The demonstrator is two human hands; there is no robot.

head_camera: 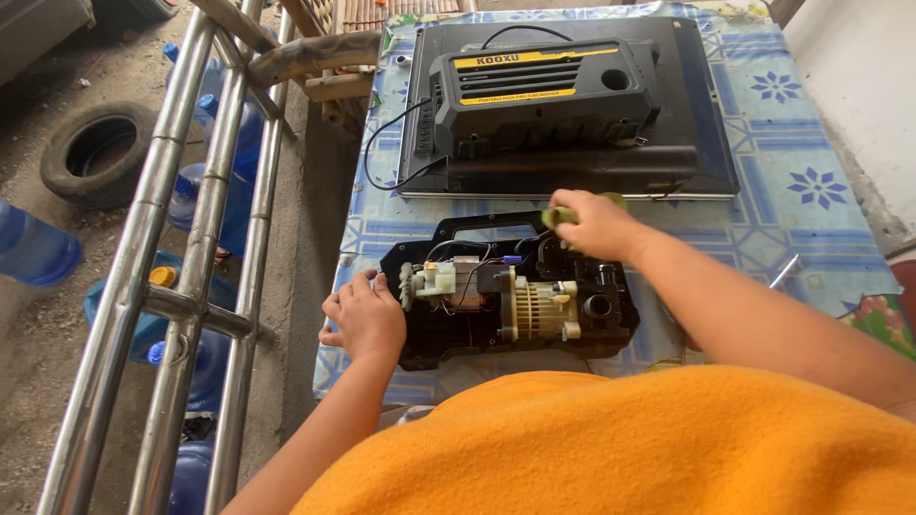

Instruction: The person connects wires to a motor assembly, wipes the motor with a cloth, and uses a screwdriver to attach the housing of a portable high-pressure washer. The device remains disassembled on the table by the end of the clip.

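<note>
An opened black machine housing (448, 343) lies on the table with a beige motor and pump unit (520, 303) and wires inside. My left hand (364, 315) rests on the housing's left edge, fingers curled against it, holding nothing. My right hand (593, 222) is closed round a small green-handled tool (560, 216) above the housing's upper right corner. Beyond lies the black and yellow cover shell (539, 91) of the machine.
The cover shell sits on a flat black panel (706, 157) at the table's (792, 229) far end, with a black cable (382, 143) looping left. A metal railing (196, 277) runs along the left, with blue water bottles (33, 250) and a tyre (95, 153) on the ground.
</note>
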